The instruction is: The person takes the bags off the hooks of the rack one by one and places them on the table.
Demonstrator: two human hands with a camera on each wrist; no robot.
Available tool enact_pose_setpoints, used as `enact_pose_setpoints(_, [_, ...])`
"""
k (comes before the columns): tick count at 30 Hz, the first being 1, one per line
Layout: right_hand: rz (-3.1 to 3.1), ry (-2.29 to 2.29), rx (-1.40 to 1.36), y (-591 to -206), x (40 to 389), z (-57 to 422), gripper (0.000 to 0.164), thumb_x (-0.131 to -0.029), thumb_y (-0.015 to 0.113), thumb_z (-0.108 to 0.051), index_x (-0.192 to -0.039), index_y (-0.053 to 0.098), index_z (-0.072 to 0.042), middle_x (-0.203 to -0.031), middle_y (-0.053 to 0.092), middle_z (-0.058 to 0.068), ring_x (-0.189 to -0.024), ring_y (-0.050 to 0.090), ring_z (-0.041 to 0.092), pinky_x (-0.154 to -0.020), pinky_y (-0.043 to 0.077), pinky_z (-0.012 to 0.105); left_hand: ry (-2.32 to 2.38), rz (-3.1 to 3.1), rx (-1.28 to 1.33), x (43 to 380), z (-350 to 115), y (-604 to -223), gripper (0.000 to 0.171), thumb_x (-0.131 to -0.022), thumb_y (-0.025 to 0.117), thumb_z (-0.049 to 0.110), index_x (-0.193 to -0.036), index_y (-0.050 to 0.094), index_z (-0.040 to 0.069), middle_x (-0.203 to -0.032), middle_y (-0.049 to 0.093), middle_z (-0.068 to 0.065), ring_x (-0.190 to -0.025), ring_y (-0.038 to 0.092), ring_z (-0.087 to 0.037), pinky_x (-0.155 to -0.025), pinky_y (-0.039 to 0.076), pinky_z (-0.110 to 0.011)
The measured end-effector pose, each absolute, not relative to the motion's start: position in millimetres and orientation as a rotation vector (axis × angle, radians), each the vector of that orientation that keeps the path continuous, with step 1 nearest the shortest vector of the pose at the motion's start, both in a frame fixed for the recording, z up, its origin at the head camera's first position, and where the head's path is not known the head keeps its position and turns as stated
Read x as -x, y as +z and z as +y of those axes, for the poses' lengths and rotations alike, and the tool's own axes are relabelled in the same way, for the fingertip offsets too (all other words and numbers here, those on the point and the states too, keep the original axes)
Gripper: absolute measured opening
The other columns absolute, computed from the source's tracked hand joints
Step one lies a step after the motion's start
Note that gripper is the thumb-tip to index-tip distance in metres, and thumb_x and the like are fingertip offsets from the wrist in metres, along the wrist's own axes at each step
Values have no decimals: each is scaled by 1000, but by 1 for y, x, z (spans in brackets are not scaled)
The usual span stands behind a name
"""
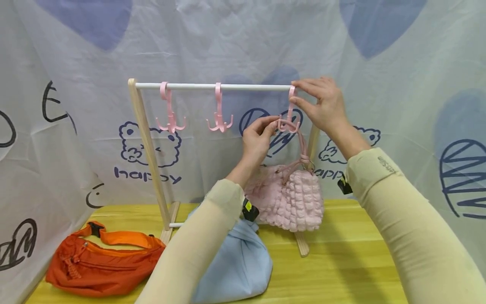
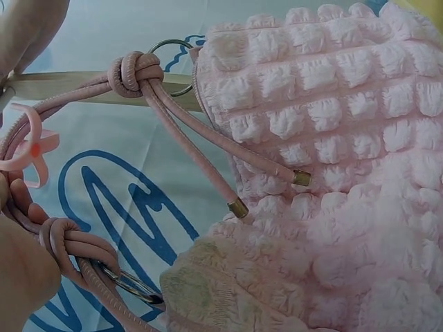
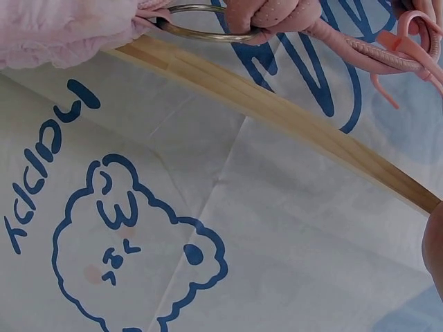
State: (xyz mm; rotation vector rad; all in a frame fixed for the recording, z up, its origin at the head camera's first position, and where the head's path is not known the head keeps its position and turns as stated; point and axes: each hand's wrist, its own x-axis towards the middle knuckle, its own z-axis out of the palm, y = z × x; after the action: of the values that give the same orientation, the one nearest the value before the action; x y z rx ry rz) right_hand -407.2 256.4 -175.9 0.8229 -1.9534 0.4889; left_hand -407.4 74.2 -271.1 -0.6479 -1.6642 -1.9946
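Note:
A pink puffy handbag (image 1: 305,198) hangs by its knotted cord strap (image 1: 302,145) at the right-hand pink hook (image 1: 290,113). My left hand (image 1: 256,139) pinches the strap beside the hook's prongs. The strap runs over the prongs, but how securely it sits there is hard to tell. Thumb and fingers of my right hand (image 1: 322,103) grip the top of that hook, where it hooks over the white bar (image 1: 254,87). In the left wrist view, the strap's knot (image 2: 135,75) and a metal ring join it to the bag.
Two more pink hooks, one at the left (image 1: 171,114) and one mid-bar (image 1: 218,109), hang from the wooden-legged rack (image 1: 149,147). An orange waist bag (image 1: 102,266) and a light blue bag (image 1: 239,261) lie on the yellow wood-grain table (image 1: 341,253). A printed cloth hangs behind.

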Motion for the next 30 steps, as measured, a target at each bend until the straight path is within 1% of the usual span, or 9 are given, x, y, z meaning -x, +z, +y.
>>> enact_pose_setpoints(2, [-1964, 500, -813, -177, 406, 256, 43, -91, 82, -16, -131, 72, -4, -127, 72, 17, -118, 66, 39, -122, 32, 52, -1989, -1673, 648, 406, 74, -270, 20, -103, 65, 10, -118, 75, 1, -106, 75, -13, -91, 67, -25, -86, 59, -31])
enact_pose_setpoints(4, [-1970, 501, -811, -177, 406, 256, 43, -91, 81, -16, -131, 72, -4, -127, 72, 17, -119, 66, 39, -123, 31, 53, -1980, -1680, 648, 404, 74, -269, 20, -103, 66, 10, -117, 76, 2, -105, 75, -12, -88, 66, -18, -82, 57, -24])
enact_pose_setpoints(7, [-1974, 503, -809, -177, 404, 256, 43, -92, 81, -16, -132, 71, -4, -128, 72, 17, -118, 66, 39, -122, 31, 52, -1968, -1685, 645, 403, 73, -268, 19, -103, 66, 10, -117, 76, 2, -100, 74, -12, -82, 62, -7, -78, 54, -20])
enact_pose_setpoints(10, [-1963, 498, -816, -177, 404, 256, 43, -91, 82, -16, -131, 72, -4, -127, 72, 18, -117, 66, 39, -120, 34, 53, -1968, -1687, 653, 402, 72, -266, 20, -103, 66, 10, -117, 76, 1, -100, 73, -14, -80, 60, -5, -82, 56, -25])
enact_pose_setpoints(14, [-1954, 499, -814, -177, 404, 255, 43, -91, 82, -16, -131, 72, -3, -126, 72, 18, -115, 67, 39, -118, 37, 52, -1983, -1682, 664, 401, 72, -262, 21, -103, 65, 11, -118, 75, 1, -102, 72, -17, -81, 60, -6, -91, 58, -45])
enact_pose_setpoints(17, [-1952, 502, -809, -176, 404, 255, 44, -91, 82, -17, -131, 72, -3, -127, 72, 17, -115, 67, 38, -118, 36, 52, -1984, -1682, 668, 401, 71, -260, 20, -103, 65, 11, -118, 75, 1, -102, 71, -19, -83, 61, -6, -96, 55, -54])
enact_pose_setpoints(20, [-1950, 492, -807, -176, 405, 255, 45, -91, 82, -18, -131, 71, -4, -127, 72, 17, -116, 67, 38, -119, 35, 53, -1979, -1685, 668, 401, 71, -259, 21, -104, 65, 11, -118, 75, 1, -103, 71, -21, -86, 63, -12, -96, 56, -52])
enact_pose_setpoints(26, [-1952, 484, -802, -176, 404, 256, 45, -91, 82, -19, -131, 72, -4, -126, 72, 18, -116, 67, 38, -119, 35, 54, -1971, -1685, 677, 400, 71, -259, 21, -104, 64, 10, -119, 75, 0, -104, 71, -22, -100, 65, -40, -97, 55, -53])
enact_pose_setpoints(30, [-1938, 489, -815, -177, 404, 256, 44, -90, 82, -17, -131, 72, -3, -125, 73, 18, -115, 67, 39, -118, 35, 55, -1967, -1668, 690, 402, 71, -258, 21, -103, 64, 9, -119, 74, -2, -102, 71, -20, -102, 64, -45, -96, 53, -59])
